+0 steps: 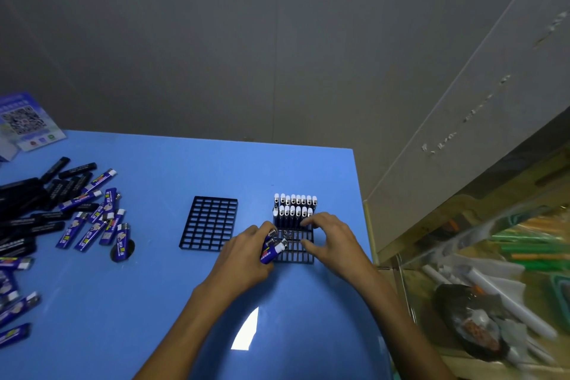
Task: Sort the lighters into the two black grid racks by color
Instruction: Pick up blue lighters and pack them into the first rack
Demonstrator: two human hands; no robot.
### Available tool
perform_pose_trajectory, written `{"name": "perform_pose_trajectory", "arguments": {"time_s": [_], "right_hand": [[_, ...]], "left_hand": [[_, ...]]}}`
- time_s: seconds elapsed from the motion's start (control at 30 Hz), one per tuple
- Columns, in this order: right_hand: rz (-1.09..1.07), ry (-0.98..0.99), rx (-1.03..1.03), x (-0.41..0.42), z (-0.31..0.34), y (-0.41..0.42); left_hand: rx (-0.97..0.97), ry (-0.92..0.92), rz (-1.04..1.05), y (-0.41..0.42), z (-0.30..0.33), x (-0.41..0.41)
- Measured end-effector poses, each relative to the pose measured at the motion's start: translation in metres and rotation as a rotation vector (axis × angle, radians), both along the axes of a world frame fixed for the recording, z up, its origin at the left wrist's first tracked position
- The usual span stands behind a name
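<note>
Two black grid racks lie on the blue table. The left rack (209, 224) holds nothing. In the right rack (297, 251), two back rows of blue lighters (294, 208) stand upright with white caps up. My left hand (246, 251) grips a small bunch of blue lighters (273, 248) at that rack's left edge. My right hand (330, 239) hovers over the rack's right side with thumb and fingers spread and curved, holding nothing. Loose blue lighters (95, 222) and black lighters (34, 203) lie in a heap at the far left.
A leaflet with a QR code (26, 120) lies at the table's back left corner. The table's right edge (364, 210) runs just beside the right rack. Beyond it, a cluttered bin (493, 287) holds bags and tubes. More blue lighters (15, 302) lie at the left front.
</note>
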State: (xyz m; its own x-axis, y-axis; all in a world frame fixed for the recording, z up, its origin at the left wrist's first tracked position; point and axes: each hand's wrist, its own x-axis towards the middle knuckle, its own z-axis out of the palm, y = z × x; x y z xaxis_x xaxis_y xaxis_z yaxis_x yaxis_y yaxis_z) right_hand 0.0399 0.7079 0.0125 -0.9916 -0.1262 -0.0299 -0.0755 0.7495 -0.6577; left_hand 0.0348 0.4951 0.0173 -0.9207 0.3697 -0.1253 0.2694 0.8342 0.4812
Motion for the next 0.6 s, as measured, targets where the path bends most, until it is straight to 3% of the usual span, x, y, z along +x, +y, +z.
{"name": "perform_pose_trajectory", "arguments": {"time_s": [0.23,0.6], "right_hand": [[0.110,-0.161,-0.342,0.018,0.015,-0.017],[0.001,-0.333,-0.656,0.021,0.006,-0.024]], "left_hand": [[0.009,-0.001,-0.030,0.003,-0.001,0.005],[0.076,0.012,-0.027,0.005,-0.004,0.007]]}}
